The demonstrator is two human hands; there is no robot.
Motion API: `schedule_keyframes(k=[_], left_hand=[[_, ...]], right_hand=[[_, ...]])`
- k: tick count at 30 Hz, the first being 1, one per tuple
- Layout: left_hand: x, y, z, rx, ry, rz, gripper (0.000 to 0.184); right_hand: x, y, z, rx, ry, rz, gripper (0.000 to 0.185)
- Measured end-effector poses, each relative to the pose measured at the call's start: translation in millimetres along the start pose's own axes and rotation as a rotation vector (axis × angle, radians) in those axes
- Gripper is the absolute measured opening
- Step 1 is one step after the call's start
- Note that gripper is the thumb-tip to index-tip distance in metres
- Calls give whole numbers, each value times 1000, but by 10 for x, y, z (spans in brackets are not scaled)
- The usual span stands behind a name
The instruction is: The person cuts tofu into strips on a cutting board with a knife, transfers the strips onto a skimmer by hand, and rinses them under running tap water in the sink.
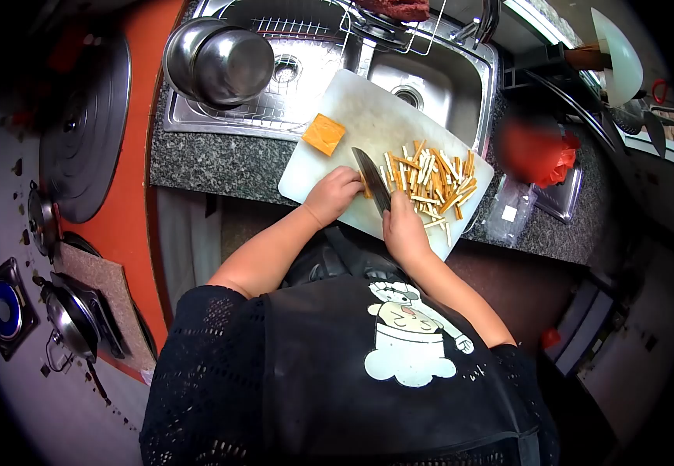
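Note:
On a white cutting board (364,101) my right hand (405,227) is closed round the handle of a dark-bladed knife (371,175). The blade points up and to the left. Just left of the blade, my left hand (333,196) has its fingers bent together on a small orange piece (365,186), mostly hidden by the fingertips and the knife. An orange block (323,135) lies near the board's left edge. Right of the knife is a loose pile of thin orange and white sticks (438,180).
Behind the board is a double steel sink (422,74), with metal bowls (234,67) at its left. A red bag (554,159) and clear plastic packaging (510,210) lie on the granite counter (220,163) at the right. Utensils stand at the far right.

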State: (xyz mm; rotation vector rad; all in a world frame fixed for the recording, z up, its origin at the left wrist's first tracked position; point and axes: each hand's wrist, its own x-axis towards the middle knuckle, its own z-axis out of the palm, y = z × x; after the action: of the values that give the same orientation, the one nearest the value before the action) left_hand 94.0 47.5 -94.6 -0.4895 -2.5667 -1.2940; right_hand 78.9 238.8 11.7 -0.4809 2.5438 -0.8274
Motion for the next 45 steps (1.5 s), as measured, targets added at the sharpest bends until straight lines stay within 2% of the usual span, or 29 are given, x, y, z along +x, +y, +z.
schedule_keyframes(k=[4, 7, 8, 15, 16, 19, 20, 21, 23, 26, 30, 34, 39, 42, 45], left_hand=[[-30, -29, 2, -9, 14, 6, 21], [-35, -42, 10, 7, 12, 20, 22], [-36, -42, 11, 16, 6, 20, 22], [12, 33, -94, 16, 20, -9, 20], [16, 49, -168, 2, 50, -81, 19], [69, -91, -488, 245, 180, -173, 26], [100, -143, -572, 303, 191, -219, 37], [178, -157, -683, 305, 151, -261, 50], [415, -87, -858, 419, 81, -255, 58], [581, -202, -944, 536, -127, -141, 62], [694, -316, -944, 577, -261, -108, 58], [737, -7, -909, 431, -209, -199, 58], [495, 377, -343, 187, -250, -264, 62], [363, 403, -76, 194, -266, -372, 64], [333, 409, -26, 200, -243, -327, 64]], right_hand=[[-57, 53, 23, -7, -91, 21, 21], [0, 57, 135, -27, -71, 16, 21], [30, 91, 187, -89, -55, -30, 20], [59, 190, 225, 55, 216, -77, 23], [-7, 190, 157, 55, 208, -82, 22], [-149, 186, -54, 46, -29, -59, 21], [-176, 198, -61, 27, -89, -46, 20], [-194, 221, -39, 34, -89, -49, 20], [-196, 283, 56, 49, -90, -66, 20], [-195, 298, 71, 11, -5, 6, 20], [-189, 514, -18, -31, 111, 67, 21], [-196, 605, -54, -24, 160, 96, 21], [-202, 583, -13, -11, 194, 79, 20], [-200, 560, -56, -15, 185, 71, 20], [-194, 568, -71, -37, 166, 67, 20]])
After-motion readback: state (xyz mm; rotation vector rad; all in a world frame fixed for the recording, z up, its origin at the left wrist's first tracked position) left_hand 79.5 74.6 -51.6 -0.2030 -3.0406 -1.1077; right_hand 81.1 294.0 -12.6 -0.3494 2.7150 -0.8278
